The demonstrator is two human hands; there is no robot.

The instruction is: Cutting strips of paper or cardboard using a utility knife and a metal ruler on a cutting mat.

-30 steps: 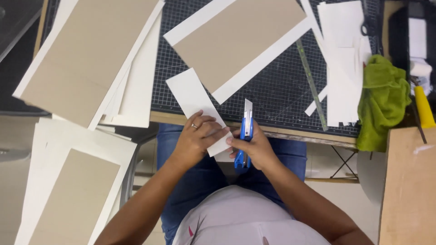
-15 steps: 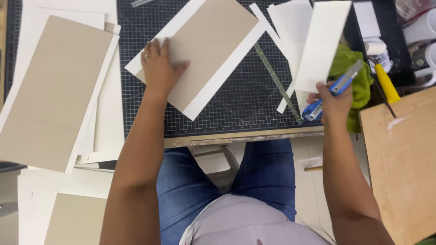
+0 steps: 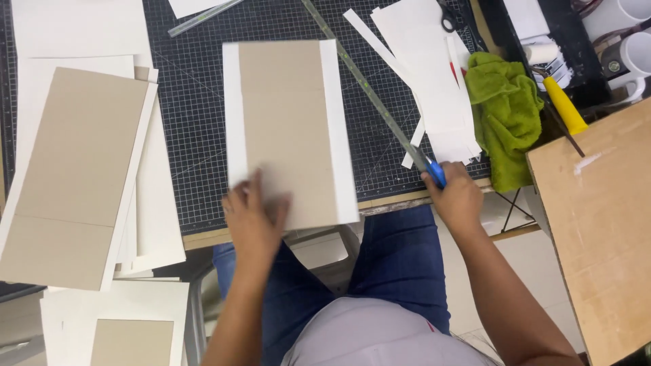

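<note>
Greyboard panel (image 3: pixel 288 129), backed by white paper that shows as a strip down each long side, lies flat and upright on the black gridded cutting mat (image 3: pixel 196 122), its lower edge at the bench front. The left hand (image 3: pixel 252 220) presses down on its lower left corner, fingers spread and flat rather than closed around anything. The right hand (image 3: pixel 458 196) is closed around a blue-handled cutter (image 3: pixel 434 173), at the lower end of a long metal ruler (image 3: pixel 366 88) lying diagonally just right of the panel. The board looks stiff and light, likely to slide on the mat unless pinned, and is best taken by its edges, since the paper margins would crease. Loose white sheets (image 3: pixel 434 88), a green cloth (image 3: pixel 505 115) and a yellow-handled tool (image 3: pixel 563 105) sit to the right; similar covered boards (image 3: pixel 74 176) are stacked at left.
</note>
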